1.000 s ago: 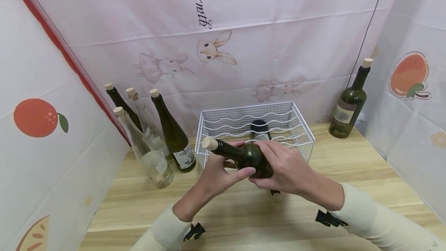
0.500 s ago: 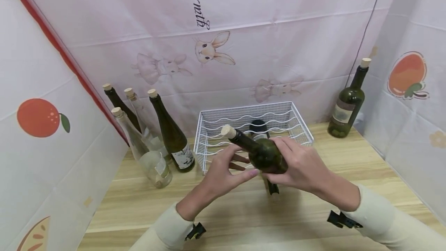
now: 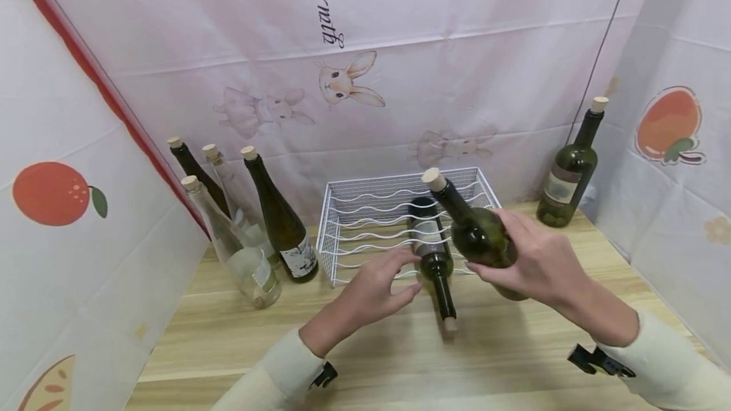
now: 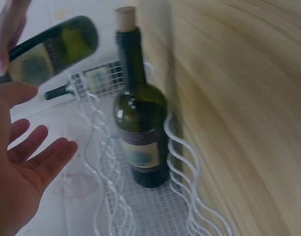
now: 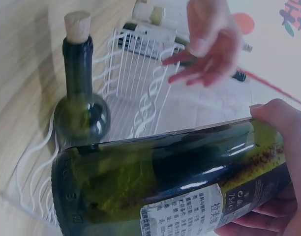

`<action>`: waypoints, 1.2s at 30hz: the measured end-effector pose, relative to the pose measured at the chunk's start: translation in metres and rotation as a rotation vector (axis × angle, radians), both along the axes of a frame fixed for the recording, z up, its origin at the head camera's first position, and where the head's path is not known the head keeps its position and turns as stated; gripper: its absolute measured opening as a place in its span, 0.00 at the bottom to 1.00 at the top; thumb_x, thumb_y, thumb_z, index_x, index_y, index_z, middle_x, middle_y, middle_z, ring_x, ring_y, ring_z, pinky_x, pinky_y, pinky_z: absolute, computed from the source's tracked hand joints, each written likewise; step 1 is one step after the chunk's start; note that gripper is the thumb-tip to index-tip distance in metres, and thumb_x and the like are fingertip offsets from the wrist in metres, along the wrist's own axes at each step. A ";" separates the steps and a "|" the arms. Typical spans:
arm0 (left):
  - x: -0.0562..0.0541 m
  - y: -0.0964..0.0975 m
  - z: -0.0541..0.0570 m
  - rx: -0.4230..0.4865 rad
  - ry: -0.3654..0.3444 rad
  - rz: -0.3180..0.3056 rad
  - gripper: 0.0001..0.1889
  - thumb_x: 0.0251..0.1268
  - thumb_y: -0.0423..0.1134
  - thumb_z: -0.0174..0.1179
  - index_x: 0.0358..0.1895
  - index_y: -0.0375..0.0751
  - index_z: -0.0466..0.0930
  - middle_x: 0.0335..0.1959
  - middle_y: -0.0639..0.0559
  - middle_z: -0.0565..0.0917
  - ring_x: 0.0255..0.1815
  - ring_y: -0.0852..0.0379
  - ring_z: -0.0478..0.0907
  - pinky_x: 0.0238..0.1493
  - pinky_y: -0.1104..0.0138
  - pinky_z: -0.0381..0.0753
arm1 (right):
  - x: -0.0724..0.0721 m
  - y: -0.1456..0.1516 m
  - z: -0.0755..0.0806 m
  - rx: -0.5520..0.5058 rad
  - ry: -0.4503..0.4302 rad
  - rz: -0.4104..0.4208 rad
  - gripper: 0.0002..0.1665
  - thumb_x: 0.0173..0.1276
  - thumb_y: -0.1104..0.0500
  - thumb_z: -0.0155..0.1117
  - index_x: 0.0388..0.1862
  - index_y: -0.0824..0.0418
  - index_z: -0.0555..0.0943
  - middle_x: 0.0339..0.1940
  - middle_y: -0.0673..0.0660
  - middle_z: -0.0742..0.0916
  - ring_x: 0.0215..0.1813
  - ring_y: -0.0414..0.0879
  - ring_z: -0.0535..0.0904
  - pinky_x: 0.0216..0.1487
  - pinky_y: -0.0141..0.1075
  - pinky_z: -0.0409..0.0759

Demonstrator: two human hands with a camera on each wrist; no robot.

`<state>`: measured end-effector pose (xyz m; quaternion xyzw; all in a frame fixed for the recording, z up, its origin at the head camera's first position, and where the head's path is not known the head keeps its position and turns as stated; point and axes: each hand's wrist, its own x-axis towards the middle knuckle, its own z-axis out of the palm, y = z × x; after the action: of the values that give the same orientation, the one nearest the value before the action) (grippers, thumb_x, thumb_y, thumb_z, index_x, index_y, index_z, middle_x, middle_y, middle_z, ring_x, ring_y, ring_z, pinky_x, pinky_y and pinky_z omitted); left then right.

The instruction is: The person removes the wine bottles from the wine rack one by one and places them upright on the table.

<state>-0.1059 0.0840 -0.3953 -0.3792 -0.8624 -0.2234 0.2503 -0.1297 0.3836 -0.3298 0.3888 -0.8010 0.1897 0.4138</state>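
Note:
My right hand point(image 3: 537, 262) grips a corked dark green wine bottle point(image 3: 480, 236) round its body, above the right part of a white wire rack point(image 3: 374, 189). The bottle is tilted, its cork pointing up and to the left. A pale printed label point(image 5: 182, 214) shows on it in the right wrist view. Another corked green wine bottle point(image 3: 436, 265) lies in the rack, base toward the back and neck reaching over the front edge. Beside that bottle is my left hand point(image 3: 371, 287), fingers relaxed and apart, holding nothing.
At the left stand several corked bottles, among them a clear one point(image 3: 251, 265) and a dark one with a white label point(image 3: 285, 227). One more green bottle point(image 3: 565, 176) stands at the back right. Printed curtains point(image 3: 514, 49) enclose the wooden table point(image 3: 365, 373).
The held bottle has moved right with my right hand, its neck swinging more upright. My left hand, on the bottle a second ago, has let go. The lying bottle now shows more.

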 end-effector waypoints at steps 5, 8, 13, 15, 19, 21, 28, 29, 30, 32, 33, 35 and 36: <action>-0.008 0.004 -0.008 -0.162 0.066 0.058 0.28 0.63 0.43 0.72 0.66 0.41 0.77 0.64 0.47 0.82 0.67 0.51 0.81 0.69 0.64 0.81 | -0.006 0.020 0.005 -0.026 -0.028 -0.062 0.56 0.63 0.16 0.51 0.55 0.68 0.81 0.40 0.64 0.89 0.32 0.52 0.84 0.25 0.47 0.83; -0.014 0.006 -0.013 -0.237 0.087 0.058 0.29 0.63 0.41 0.71 0.67 0.40 0.77 0.66 0.47 0.81 0.69 0.52 0.79 0.71 0.65 0.79 | -0.009 0.032 0.007 -0.039 -0.049 -0.096 0.58 0.61 0.16 0.51 0.55 0.69 0.80 0.39 0.64 0.89 0.32 0.53 0.84 0.26 0.49 0.83; -0.025 0.009 -0.022 -0.321 0.179 0.024 0.29 0.59 0.38 0.72 0.66 0.40 0.78 0.66 0.45 0.81 0.70 0.48 0.78 0.74 0.63 0.75 | -0.014 0.052 0.008 -0.056 -0.090 -0.149 0.52 0.49 0.26 0.76 0.53 0.69 0.81 0.37 0.63 0.88 0.33 0.52 0.82 0.27 0.47 0.81; -0.028 0.009 -0.025 -0.342 0.200 0.017 0.31 0.57 0.37 0.74 0.66 0.40 0.78 0.67 0.44 0.81 0.71 0.45 0.78 0.76 0.61 0.74 | -0.017 0.058 0.008 -0.067 -0.108 -0.174 0.49 0.41 0.36 0.84 0.53 0.69 0.81 0.38 0.64 0.88 0.34 0.52 0.82 0.28 0.45 0.79; -0.034 0.010 -0.032 -0.399 0.236 0.025 0.33 0.55 0.37 0.76 0.67 0.40 0.77 0.68 0.43 0.80 0.72 0.43 0.77 0.76 0.58 0.74 | -0.022 0.068 0.005 -0.110 -0.176 -0.219 0.48 0.33 0.49 0.89 0.55 0.67 0.82 0.39 0.64 0.88 0.35 0.54 0.82 0.28 0.40 0.75; -0.037 0.011 -0.035 -0.431 0.261 0.036 0.33 0.56 0.38 0.75 0.68 0.41 0.77 0.70 0.44 0.80 0.72 0.43 0.77 0.75 0.58 0.75 | -0.026 0.074 0.004 -0.128 -0.214 -0.241 0.47 0.33 0.51 0.89 0.56 0.67 0.82 0.38 0.64 0.88 0.35 0.54 0.81 0.30 0.34 0.72; -0.047 0.017 -0.043 -0.521 0.338 0.048 0.25 0.71 0.31 0.59 0.71 0.44 0.76 0.72 0.45 0.78 0.72 0.45 0.76 0.75 0.58 0.75 | -0.039 0.092 -0.001 -0.207 -0.348 -0.284 0.44 0.40 0.54 0.88 0.56 0.69 0.80 0.41 0.70 0.88 0.40 0.63 0.82 0.34 0.27 0.66; -0.048 0.017 -0.044 -0.527 0.340 0.048 0.25 0.72 0.29 0.57 0.71 0.44 0.75 0.72 0.45 0.78 0.72 0.45 0.76 0.75 0.58 0.75 | -0.042 0.094 -0.002 -0.217 -0.373 -0.291 0.44 0.41 0.54 0.88 0.57 0.69 0.80 0.42 0.71 0.87 0.41 0.64 0.82 0.34 0.27 0.66; -0.049 0.018 -0.045 -0.532 0.336 0.049 0.25 0.73 0.28 0.55 0.72 0.44 0.75 0.73 0.45 0.77 0.72 0.45 0.76 0.75 0.57 0.76 | -0.044 0.097 -0.002 -0.225 -0.398 -0.300 0.44 0.42 0.53 0.88 0.58 0.70 0.80 0.43 0.72 0.87 0.42 0.65 0.82 0.33 0.28 0.66; -0.051 0.020 -0.047 -0.545 0.337 0.057 0.25 0.75 0.26 0.54 0.72 0.44 0.74 0.73 0.45 0.77 0.72 0.45 0.76 0.74 0.57 0.77 | -0.049 0.103 -0.005 -0.241 -0.450 -0.317 0.45 0.45 0.53 0.87 0.60 0.70 0.79 0.45 0.74 0.87 0.44 0.68 0.82 0.34 0.31 0.67; -0.051 0.020 -0.048 -0.552 0.338 0.062 0.25 0.76 0.26 0.54 0.73 0.45 0.74 0.74 0.45 0.76 0.72 0.45 0.76 0.73 0.57 0.77 | -0.051 0.106 -0.006 -0.250 -0.470 -0.327 0.46 0.46 0.52 0.87 0.61 0.71 0.79 0.46 0.75 0.86 0.45 0.69 0.82 0.34 0.30 0.67; -0.054 0.022 -0.051 -0.566 0.347 0.070 0.25 0.77 0.27 0.52 0.73 0.45 0.73 0.74 0.45 0.76 0.71 0.46 0.77 0.73 0.57 0.78 | -0.056 0.113 -0.010 -0.264 -0.499 -0.343 0.47 0.47 0.52 0.87 0.63 0.71 0.79 0.48 0.76 0.86 0.47 0.71 0.81 0.34 0.27 0.66; -0.055 0.023 -0.052 -0.570 0.359 0.074 0.24 0.78 0.28 0.51 0.73 0.45 0.73 0.74 0.46 0.76 0.71 0.46 0.77 0.72 0.57 0.79 | -0.058 0.116 -0.012 -0.272 -0.505 -0.348 0.47 0.47 0.52 0.87 0.63 0.72 0.78 0.49 0.77 0.86 0.47 0.71 0.81 0.35 0.24 0.65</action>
<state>-0.1612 0.1068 -0.4475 -0.4358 -0.8454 0.1062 0.2900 -0.1877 0.4992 -0.3414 0.1280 -0.9001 0.3116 0.2764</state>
